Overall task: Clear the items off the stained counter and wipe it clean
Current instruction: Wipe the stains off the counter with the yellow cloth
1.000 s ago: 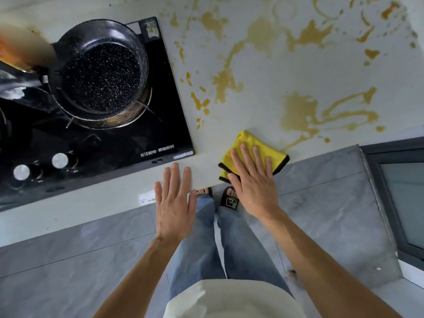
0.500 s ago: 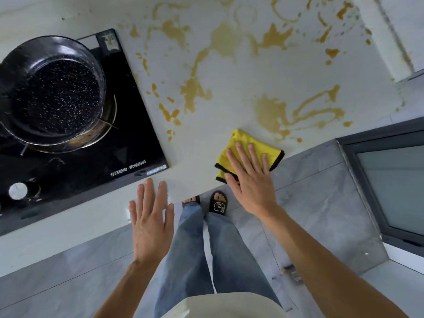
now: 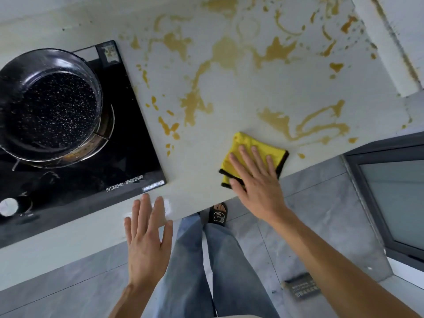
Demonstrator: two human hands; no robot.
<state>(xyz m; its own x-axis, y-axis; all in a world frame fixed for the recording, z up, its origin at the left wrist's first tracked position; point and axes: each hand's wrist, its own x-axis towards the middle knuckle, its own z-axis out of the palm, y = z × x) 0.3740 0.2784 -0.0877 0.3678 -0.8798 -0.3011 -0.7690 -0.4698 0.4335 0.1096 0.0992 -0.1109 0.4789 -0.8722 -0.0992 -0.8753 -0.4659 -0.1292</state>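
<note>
The right hand [image 3: 257, 182] lies flat on the yellow cloth [image 3: 246, 145], fingers straight and a little spread. The cloth is on the counter [image 3: 241, 92] near its front edge, just beside the brown stains [image 3: 305, 125]. The left hand [image 3: 146, 237] is open, fingers straight, holding nothing, at the counter edge near the stove [image 3: 128, 145]. A pan [image 3: 50, 106] stands on the stove.

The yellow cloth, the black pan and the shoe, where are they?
yellow cloth [image 3: 243, 143]: head view, its bare far corner.
black pan [image 3: 54, 109]: head view, its speckled bottom.
shoe [image 3: 217, 216]: head view, its black strap.
</note>
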